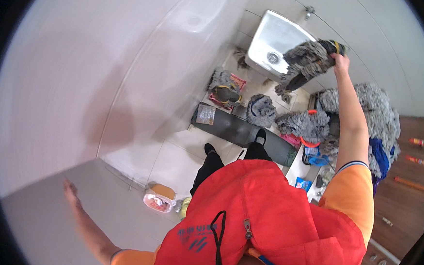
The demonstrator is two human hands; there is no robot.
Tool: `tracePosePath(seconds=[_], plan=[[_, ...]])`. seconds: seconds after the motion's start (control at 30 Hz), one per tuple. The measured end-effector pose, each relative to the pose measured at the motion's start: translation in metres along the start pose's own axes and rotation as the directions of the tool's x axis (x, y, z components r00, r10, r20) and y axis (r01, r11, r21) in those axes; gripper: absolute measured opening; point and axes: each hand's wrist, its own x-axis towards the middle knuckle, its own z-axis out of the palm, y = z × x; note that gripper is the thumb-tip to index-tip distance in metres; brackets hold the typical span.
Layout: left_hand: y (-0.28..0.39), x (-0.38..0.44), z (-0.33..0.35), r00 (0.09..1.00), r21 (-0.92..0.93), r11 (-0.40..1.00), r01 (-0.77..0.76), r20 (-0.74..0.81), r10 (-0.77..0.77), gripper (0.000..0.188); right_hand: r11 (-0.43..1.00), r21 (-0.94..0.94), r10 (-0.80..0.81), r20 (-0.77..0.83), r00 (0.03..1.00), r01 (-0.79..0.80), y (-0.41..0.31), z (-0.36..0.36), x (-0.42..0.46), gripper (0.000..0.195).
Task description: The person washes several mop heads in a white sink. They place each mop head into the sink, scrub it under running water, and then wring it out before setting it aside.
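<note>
In my right hand point(341, 64) is a bundle of shaggy grey mop covers point(306, 56) with a dark backing and a yellow band. It hangs over the right rim of a white mop sink point(276, 38), whose round drain is visible. Far off to the left, my left hand point(70, 193) is stretched out in front of the grey surface, holding nothing; its finger details are blurred. Below the sink, more grey mop covers lie about: one with yellow trim point(225, 91), one with a blue band point(261, 110), and one over an orange-red rim point(303, 122).
A dark grey mat or roll point(241, 129) lies across the tiled floor by my feet. To the right stands a large heap of grey mop covers point(370, 105). A clear plastic tub point(159, 201) sits at lower left. A tap point(309, 11) juts from the wall.
</note>
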Motion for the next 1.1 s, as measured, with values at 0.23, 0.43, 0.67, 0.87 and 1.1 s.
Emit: tracePosePath(seconds=[0.23, 0.43, 0.67, 0.87, 1.1], plan=[[-0.084, -0.131, 0.236, 0.765, 0.847, 0.251, -0.469, 0.531, -0.364, 0.049, 0.998, 0.061, 0.022, 0.173, 0.985, -0.033, 0.004, 0.035, 0.101, 0.021], [-0.169, -0.297, 0.300, 0.629, 0.673, 0.579, -0.460, 0.707, -0.323, 0.035, 0.991, 0.085, 0.071, 0.346, 0.935, -0.107, 0.020, 0.040, 0.148, 0.020], [-0.185, -0.464, 0.373, 0.583, 0.684, 0.672, -0.284, 0.679, -0.445, 0.032, 0.990, 0.037, 0.105, 0.473, 0.875, -0.139, -0.003, 0.038, 0.196, 0.026], [-0.087, -0.487, 0.420, 0.506, 0.744, 0.505, -0.436, 0.667, -0.546, 0.038, 0.988, 0.049, 0.100, 0.534, 0.840, -0.149, -0.037, 0.070, 0.220, 0.023], [0.029, -0.403, 0.529, 0.593, 0.736, 0.446, -0.509, 0.675, -0.439, 0.040, 0.991, 0.135, -0.075, 0.584, 0.808, -0.006, -0.018, 0.105, 0.261, 0.020]])
